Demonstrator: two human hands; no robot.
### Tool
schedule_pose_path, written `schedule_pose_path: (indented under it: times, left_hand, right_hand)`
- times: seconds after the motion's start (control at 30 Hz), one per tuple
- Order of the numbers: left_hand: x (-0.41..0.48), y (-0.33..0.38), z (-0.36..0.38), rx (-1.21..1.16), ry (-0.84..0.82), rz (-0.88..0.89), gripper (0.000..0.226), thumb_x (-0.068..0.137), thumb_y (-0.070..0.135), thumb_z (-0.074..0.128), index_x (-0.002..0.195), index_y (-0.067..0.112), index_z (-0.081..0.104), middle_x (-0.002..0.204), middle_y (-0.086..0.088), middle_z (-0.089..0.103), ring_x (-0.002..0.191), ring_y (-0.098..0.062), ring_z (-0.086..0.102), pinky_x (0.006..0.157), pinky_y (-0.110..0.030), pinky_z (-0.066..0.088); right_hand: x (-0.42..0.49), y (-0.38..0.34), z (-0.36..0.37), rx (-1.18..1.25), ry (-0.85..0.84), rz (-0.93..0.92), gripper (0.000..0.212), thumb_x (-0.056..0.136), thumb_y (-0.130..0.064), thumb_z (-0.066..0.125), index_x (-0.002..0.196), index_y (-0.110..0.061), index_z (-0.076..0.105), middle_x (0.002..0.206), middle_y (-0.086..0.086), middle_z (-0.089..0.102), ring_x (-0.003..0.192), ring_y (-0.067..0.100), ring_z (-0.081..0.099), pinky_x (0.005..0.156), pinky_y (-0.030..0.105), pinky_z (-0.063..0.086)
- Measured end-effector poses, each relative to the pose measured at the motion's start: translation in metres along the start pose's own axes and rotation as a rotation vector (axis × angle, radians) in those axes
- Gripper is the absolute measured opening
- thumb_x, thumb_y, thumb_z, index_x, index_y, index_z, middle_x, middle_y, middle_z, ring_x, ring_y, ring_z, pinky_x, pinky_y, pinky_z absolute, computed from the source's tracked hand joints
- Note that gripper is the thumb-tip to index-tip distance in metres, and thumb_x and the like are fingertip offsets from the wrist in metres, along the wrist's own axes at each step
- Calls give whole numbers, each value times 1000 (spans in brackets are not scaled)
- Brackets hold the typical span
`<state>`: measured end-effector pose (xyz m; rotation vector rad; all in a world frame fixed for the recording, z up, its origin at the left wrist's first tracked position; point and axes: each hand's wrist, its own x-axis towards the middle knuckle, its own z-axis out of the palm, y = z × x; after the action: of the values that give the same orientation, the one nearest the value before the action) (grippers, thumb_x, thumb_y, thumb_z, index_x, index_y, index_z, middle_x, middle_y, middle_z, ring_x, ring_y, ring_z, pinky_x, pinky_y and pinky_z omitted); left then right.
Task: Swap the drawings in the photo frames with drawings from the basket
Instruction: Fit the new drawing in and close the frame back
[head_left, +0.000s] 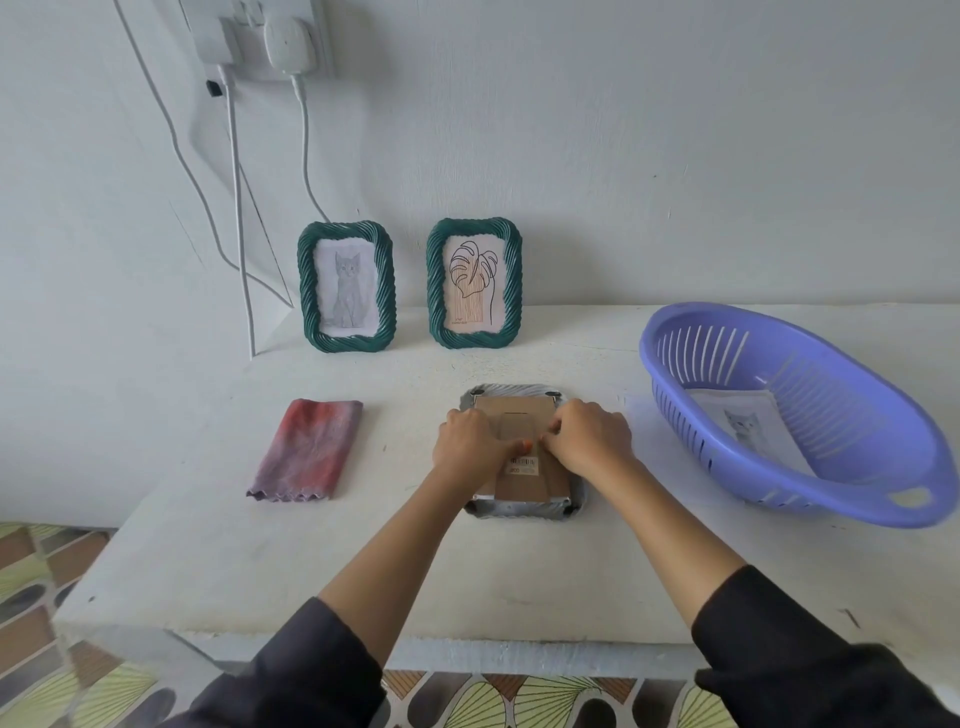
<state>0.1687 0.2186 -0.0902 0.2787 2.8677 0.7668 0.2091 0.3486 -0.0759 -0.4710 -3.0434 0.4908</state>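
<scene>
A grey photo frame (524, 509) lies face down on the white table, its brown cardboard back (519, 413) up. My left hand (467, 447) and my right hand (587, 434) both press on that back, fingertips meeting near its middle. Two green twisted frames stand against the wall: one with a cat drawing (346, 288), one with a leaf drawing (474, 283). At the right, a purple plastic basket (675, 338) holds a sheet with a cat drawing (748, 423).
A folded red and purple cloth (309, 449) lies left of the grey frame. White cables (239, 208) hang from wall sockets behind the left green frame. The table's front edge (467, 644) is near me, with patterned floor below.
</scene>
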Motion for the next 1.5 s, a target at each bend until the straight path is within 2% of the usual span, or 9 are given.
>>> schedule_pose_path:
  times: [0.2,0.33,0.43,0.57,0.83,1.03,1.17,1.27,1.5]
  left_hand:
    - [1,-8,-14,-113,30,1,49,87,42,54,115,2,59,120,-17,57,111,-31,50,86,-32,40]
    - [-2,-21,-27,-139,27,-51,28,88,28,56,71,7,60,71,-10,57,77,-25,50,55,-27,35]
    - [-9,-26,-31,-136,-48,-91,24,83,20,60,76,-3,64,54,-4,45,69,-26,49,56,-27,37]
    - [-17,-30,-29,-137,-105,-91,28,78,18,65,92,-6,68,64,-8,56,70,-25,54,61,-29,43]
    - [-21,-38,-24,-244,-121,-86,21,69,3,68,86,-9,71,92,-25,70,87,-33,67,80,-42,55]
    - [-24,-42,-20,-253,-93,-13,18,75,6,66,89,-3,72,68,-4,60,72,-19,54,58,-25,43]
    - [-30,-50,-20,-189,39,223,19,78,17,69,97,12,72,94,1,51,86,-12,47,68,-14,31]
    - [-35,-59,-21,-143,-74,393,13,76,18,73,88,14,75,97,-3,62,82,-10,50,64,-9,31]
    - [-37,-62,-29,-11,-171,466,22,74,23,77,94,16,75,104,2,67,82,-5,55,76,-17,39]
  right_hand:
    - [-4,4,-5,71,-41,44,26,88,-32,48,73,-13,56,78,4,59,82,29,56,76,32,39]
    - [-10,13,-8,168,-10,101,27,85,-31,56,97,-9,65,99,9,68,93,31,61,81,35,45]
    - [-15,19,-7,166,-43,142,23,82,-29,60,90,-9,66,97,10,68,93,31,61,78,33,44]
    - [-23,18,-2,178,-77,169,21,79,-29,64,87,-10,66,95,10,68,93,30,61,75,31,40]
    - [-33,16,4,271,-54,166,13,76,-18,66,83,-9,72,95,8,72,91,27,64,85,36,49]
    - [-38,26,11,420,-13,118,20,75,-14,70,94,-10,73,96,8,71,93,22,63,78,27,44]
    - [-43,33,9,352,-6,-36,23,72,-21,74,95,-18,72,85,-3,55,85,14,53,76,28,41]
    - [-47,39,4,291,-90,-204,23,70,-21,77,92,-19,73,89,-4,54,86,12,51,79,31,40]
    - [-44,41,-5,-12,-125,-422,26,78,-34,69,102,-24,71,104,-7,66,98,11,54,75,24,22]
